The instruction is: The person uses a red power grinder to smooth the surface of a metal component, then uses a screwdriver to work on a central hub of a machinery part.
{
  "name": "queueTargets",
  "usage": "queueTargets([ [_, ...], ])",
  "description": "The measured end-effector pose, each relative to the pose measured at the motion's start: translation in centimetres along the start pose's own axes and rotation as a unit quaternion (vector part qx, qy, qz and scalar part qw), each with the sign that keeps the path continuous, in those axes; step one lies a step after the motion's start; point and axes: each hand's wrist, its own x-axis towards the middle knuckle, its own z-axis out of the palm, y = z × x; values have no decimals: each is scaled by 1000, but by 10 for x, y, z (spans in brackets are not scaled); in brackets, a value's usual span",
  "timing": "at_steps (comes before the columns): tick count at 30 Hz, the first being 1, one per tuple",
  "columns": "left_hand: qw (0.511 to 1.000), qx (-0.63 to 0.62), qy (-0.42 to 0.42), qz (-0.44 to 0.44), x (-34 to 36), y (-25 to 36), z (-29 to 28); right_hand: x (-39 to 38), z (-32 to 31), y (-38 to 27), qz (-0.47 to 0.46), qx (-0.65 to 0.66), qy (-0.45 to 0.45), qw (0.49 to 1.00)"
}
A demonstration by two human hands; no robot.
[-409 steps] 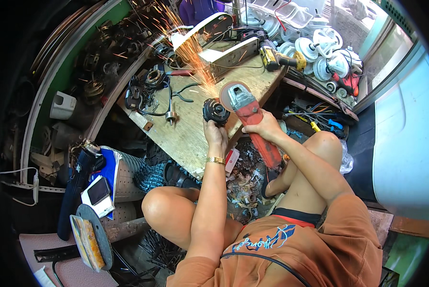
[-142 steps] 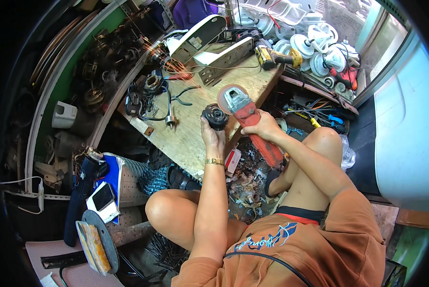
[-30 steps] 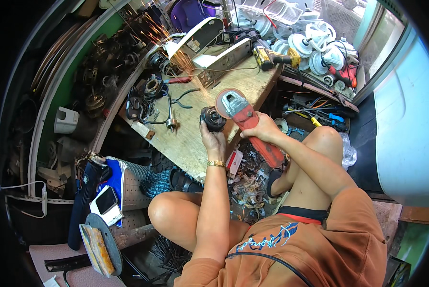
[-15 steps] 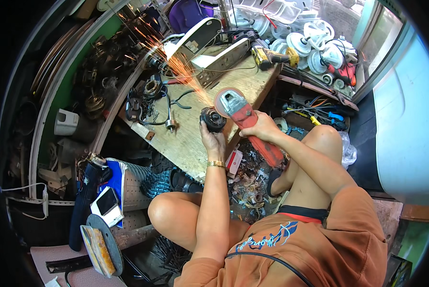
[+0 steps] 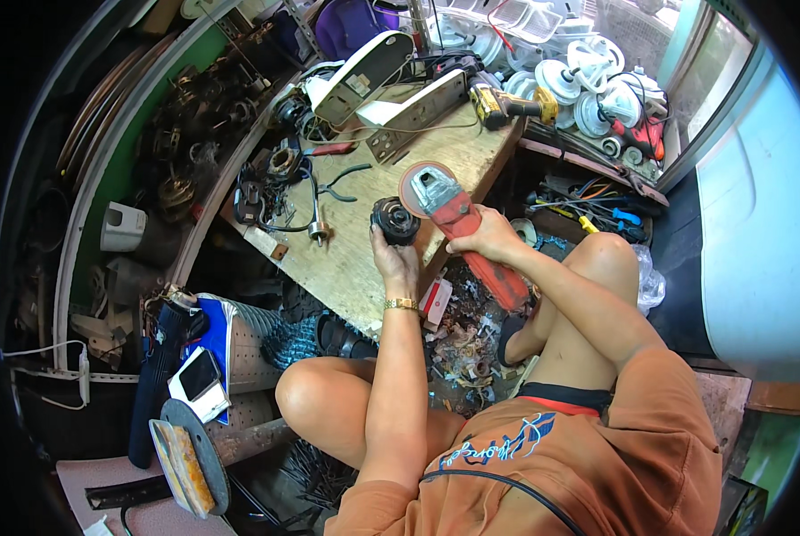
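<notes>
My left hand [image 5: 393, 261] grips a round, dark motor part [image 5: 395, 221] from below, its ringed face turned up, over the right side of the wooden bench. In my right hand [image 5: 489, 237] is a red angle grinder [image 5: 458, 217], held by its body. The grinder's disc [image 5: 417, 185] stands close beside the motor part, a small gap apart, and no sparks show. Beyond my left hand, pliers [image 5: 338, 185] lie spread on the bench, beside a metal shaft piece with a dark cable [image 5: 318, 230].
A yellow-black cordless drill [image 5: 507, 105] rests at the bench's far right edge. White metal housings [image 5: 400, 103] stand at the back. Shelves of greasy parts [image 5: 186, 134] line the left. Scraps litter the floor [image 5: 471, 353] below. A phone [image 5: 201, 376] lies at lower left.
The stream of sparks flying up and left from the disc has stopped. The motor part has shifted slightly left, away from the disc; the grinder has barely moved.
</notes>
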Motion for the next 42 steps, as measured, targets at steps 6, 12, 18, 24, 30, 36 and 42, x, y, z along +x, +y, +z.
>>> queueTargets([
  [6, 1000, 3, 14, 0, 0, 1, -1, 1, 2, 1, 0, 2, -2, 1000],
  [12, 1000, 4, -1, -3, 0, 1, -1, 2, 0, 4, 19, -4, -14, 1000],
  [18, 1000, -5, -8, -2, 1, 0, -2, 2, 0, 6, 18, -4, -15, 1000],
  [24, 1000, 2, 9, -6, -3, 1, 0, 2, 0, 4, 22, -1, -16, 1000],
  [30, 1000, -6, -13, 0, -1, 0, 2, 3, 0, 7, 14, -12, -11, 1000],
  [36, 1000, 7, -14, 1, -2, 1, 1, 2, 1, 4, 17, -12, -14, 1000],
  [42, 998, -13, -47, -50, 0, -5, -1, 3, 0, 7, 9, -13, -2, 1000],
])
